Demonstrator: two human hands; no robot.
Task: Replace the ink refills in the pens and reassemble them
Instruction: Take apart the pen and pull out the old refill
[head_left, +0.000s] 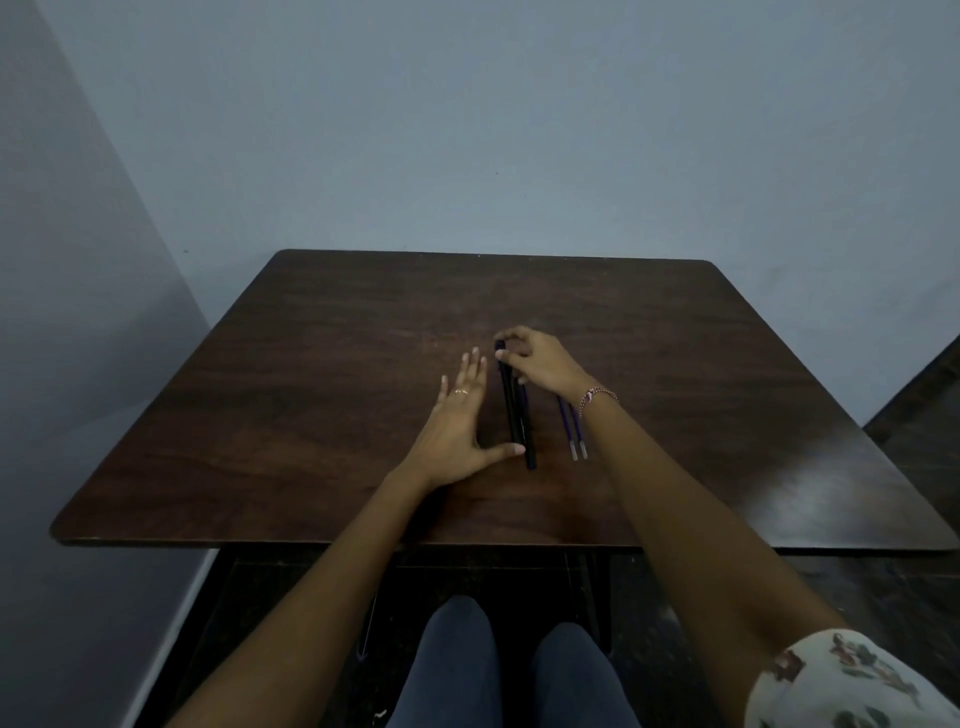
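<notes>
1. One dark wooden desk (311, 415) carries everything; the task's things lie near its middle, just in front of the person.
2. Left hand (457, 431) lies flat on the desk with its fingers straight and spread. It holds nothing, and its thumb tip touches the near end of the pens.
3. Right hand (540, 364) is curled over the far end of the pens. Thumb and fingertips pinch the tip there, probably a cap or end piece.
4. Black pens (517, 415), seemingly two, lie side by side between the hands, pointing away from the person. They look light, stiff and smooth, so likely to roll. A pinch at one end with the other end steadied suits twisting or pulling them apart.
5. Two thin blue refills (569, 426) lie just right of the pens, partly under the right wrist, metal tips toward the person. They seem very light and a little bendy, so best taken mid-length with fingertips.
</notes>
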